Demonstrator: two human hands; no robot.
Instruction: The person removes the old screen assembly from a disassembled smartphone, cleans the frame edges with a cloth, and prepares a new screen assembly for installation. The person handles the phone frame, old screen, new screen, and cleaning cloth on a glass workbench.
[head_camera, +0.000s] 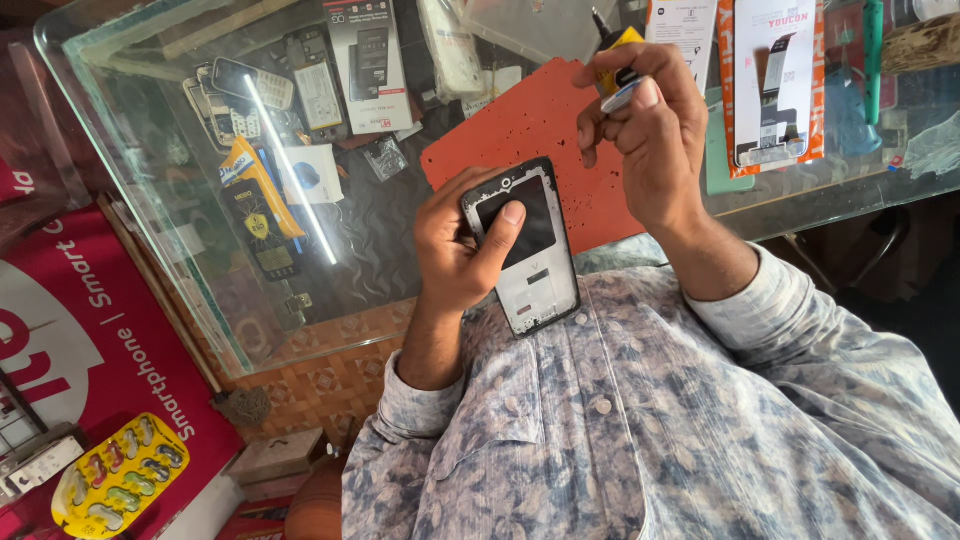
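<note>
My left hand grips an opened smartphone frame upright against my chest, thumb pressed on its dark inner panel. The frame is grey and white inside, with the back removed. My right hand is raised just right of and above the phone, fingers closed on a small yellow-and-black tool with a thin dark tip pointing up. Both hands hover over an orange-red mat lying on a glass counter.
Under the glass lie several old phones, boxed parts and a yellow packet. A packaged screen in orange wrapping rests at the counter's right. A red sign and yellow blister tray are at lower left.
</note>
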